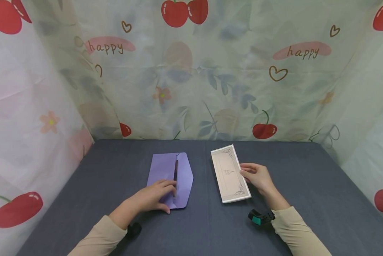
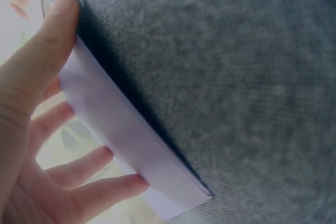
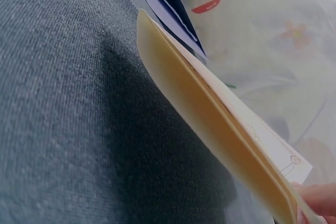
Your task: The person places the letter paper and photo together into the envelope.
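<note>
A purple envelope (image 1: 161, 169) lies on the table left of centre, its pointed flap folded out to the right and a dark slit showing along its mouth. My left hand (image 1: 153, 195) rests on its near part, fingertips at the slit and thumb by the near edge. In the left wrist view the spread fingers touch the pale envelope (image 2: 121, 124). To the right, my right hand (image 1: 258, 177) pinches the right edge of a cream folded card (image 1: 226, 177) with scroll-like corner patterns. The right wrist view shows the card (image 3: 184, 93) tilted, with gaps between its layers.
A dark grey cloth (image 1: 207, 231) covers the table. Behind and at the sides hangs a curtain (image 1: 198, 96) printed with cherries. A black and teal band (image 1: 260, 217) is at my right wrist, and a dark object (image 1: 134, 230) is by the left wrist.
</note>
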`<state>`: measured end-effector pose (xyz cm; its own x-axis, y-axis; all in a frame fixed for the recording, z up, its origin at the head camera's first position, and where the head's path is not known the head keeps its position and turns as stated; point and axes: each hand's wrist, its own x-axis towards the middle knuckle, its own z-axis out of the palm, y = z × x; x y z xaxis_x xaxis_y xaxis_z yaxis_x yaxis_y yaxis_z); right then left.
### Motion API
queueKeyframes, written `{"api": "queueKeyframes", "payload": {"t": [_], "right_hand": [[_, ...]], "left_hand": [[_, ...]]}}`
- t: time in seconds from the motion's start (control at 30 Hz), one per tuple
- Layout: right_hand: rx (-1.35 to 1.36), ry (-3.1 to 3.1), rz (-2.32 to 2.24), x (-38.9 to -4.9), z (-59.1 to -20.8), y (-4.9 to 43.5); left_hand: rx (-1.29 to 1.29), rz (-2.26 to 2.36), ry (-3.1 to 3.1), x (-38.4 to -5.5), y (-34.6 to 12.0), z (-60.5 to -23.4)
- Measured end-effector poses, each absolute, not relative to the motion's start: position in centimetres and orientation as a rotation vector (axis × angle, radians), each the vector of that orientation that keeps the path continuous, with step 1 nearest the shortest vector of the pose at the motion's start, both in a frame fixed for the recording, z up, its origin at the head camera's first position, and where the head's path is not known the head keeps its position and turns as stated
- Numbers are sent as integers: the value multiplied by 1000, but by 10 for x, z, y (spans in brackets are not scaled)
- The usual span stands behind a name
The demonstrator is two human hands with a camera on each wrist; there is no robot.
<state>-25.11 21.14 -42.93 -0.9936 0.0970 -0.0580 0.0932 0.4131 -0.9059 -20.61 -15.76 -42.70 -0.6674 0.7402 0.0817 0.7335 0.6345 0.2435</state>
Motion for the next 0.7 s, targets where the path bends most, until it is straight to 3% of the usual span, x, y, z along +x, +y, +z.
{"api": "queueKeyframes", "payload": {"t": [0.7], "right_hand": [[-179,-2634,1739,-255,-431,193]], "left_hand": [[1272,403,2812,-206,-157,-427]]}}
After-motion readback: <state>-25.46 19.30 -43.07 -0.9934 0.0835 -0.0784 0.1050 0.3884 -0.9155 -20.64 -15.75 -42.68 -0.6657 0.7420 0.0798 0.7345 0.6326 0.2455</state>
